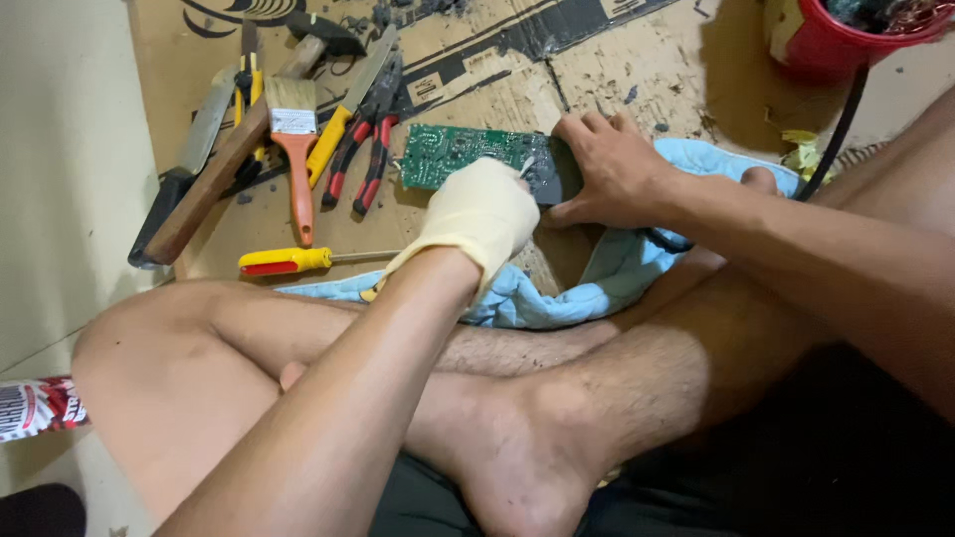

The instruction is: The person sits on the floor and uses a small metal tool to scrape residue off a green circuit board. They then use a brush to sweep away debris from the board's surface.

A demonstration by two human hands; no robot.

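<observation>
Crossed bare legs (517,398) fill the foreground; beyond, gloved left hand (484,214), fingers curled around a small tool, and bare right hand (617,169), fingers spread, press green rectangular circuit board (453,154) onto flattened cardboard (617,70) on the floor.

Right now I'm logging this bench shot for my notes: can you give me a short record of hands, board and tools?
left hand: gloved, on the board, pinching a small white tool
right hand: bare, pressing the board's right end
board: green circuit board, on cardboard
cloth: blue, under the hands
tools: brush, pliers, screwdriver
bucket: red, top right
</observation>
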